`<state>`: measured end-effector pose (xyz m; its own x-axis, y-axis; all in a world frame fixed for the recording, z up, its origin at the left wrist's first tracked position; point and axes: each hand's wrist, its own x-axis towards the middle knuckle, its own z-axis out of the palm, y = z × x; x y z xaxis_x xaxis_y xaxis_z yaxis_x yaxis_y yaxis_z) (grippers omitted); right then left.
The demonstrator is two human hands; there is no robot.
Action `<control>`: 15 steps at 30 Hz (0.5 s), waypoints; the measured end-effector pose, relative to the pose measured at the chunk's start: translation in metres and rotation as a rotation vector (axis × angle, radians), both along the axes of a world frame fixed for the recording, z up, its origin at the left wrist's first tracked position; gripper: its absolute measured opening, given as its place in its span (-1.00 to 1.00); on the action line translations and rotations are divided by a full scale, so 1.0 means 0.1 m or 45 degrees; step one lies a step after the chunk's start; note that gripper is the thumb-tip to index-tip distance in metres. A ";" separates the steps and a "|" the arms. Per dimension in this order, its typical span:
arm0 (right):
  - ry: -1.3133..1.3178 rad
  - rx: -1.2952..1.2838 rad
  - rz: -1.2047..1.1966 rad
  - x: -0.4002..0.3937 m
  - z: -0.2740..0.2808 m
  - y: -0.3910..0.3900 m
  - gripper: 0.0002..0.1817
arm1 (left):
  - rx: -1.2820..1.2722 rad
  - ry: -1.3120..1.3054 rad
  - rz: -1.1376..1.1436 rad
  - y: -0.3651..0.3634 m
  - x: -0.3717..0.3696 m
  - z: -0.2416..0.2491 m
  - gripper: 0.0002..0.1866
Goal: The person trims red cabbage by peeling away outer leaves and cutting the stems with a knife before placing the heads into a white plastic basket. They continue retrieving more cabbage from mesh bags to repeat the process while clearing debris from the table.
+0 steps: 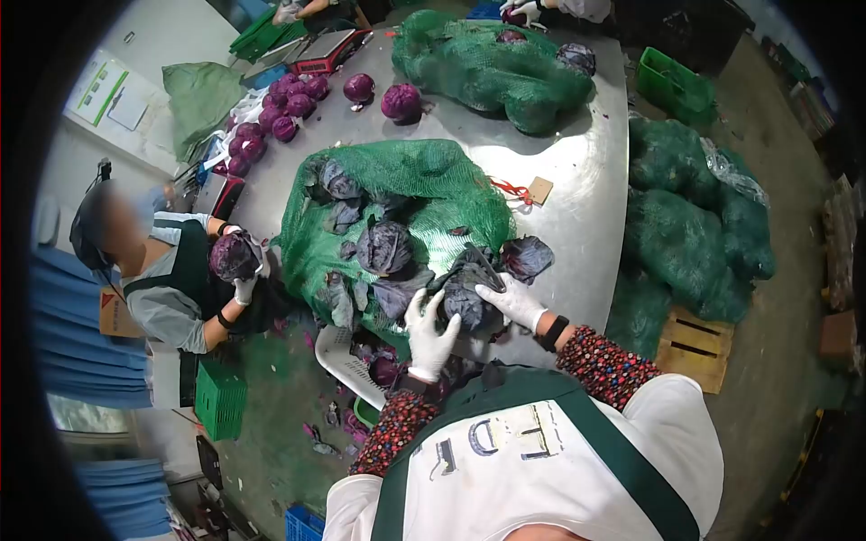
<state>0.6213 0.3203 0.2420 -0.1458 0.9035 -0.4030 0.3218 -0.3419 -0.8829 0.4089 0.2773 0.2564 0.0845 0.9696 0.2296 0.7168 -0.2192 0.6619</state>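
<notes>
Both my hands wear white gloves and meet around a dark red cabbage (467, 302) at the table's near edge. My left hand (431, 335) has its fingers against the near left side of the cabbage. From the right, my right hand (514, 302) grips it, thumb by a loose outer leaf. A second dusky cabbage (384, 247) and several torn leaves lie on the green mesh bag (433, 171) just beyond. Right of my hands rests another dark leafy piece (526, 259).
A white plastic basket (347, 365) with leaf scraps stands below the table edge. At the left, a co-worker (171, 279) holds a purple cabbage. Peeled cabbages (293, 99) sit beyond. Full green mesh bags (677, 234) are piled at right; a cardboard tag (540, 190) lies on the metal table (577, 234).
</notes>
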 end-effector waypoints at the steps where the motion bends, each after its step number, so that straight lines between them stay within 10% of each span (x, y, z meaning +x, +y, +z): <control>1: 0.195 -0.262 -0.026 -0.01 0.12 -0.02 -0.27 | 0.059 0.102 -0.037 0.03 0.07 0.00 -0.42; 10: 0.107 0.456 -0.039 0.15 0.02 -0.26 -0.29 | -0.021 -0.357 -0.222 -0.08 0.20 0.06 -0.32; 15: -0.114 0.675 0.124 0.16 0.22 -0.38 -0.48 | -0.092 0.231 -0.286 -0.06 0.21 0.04 0.01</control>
<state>0.6370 0.2819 0.2638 -0.2250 0.9702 0.0895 0.4116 0.1779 -0.8938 0.4296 0.2714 0.2600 0.3318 0.9354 0.1220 0.7638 -0.3423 0.5472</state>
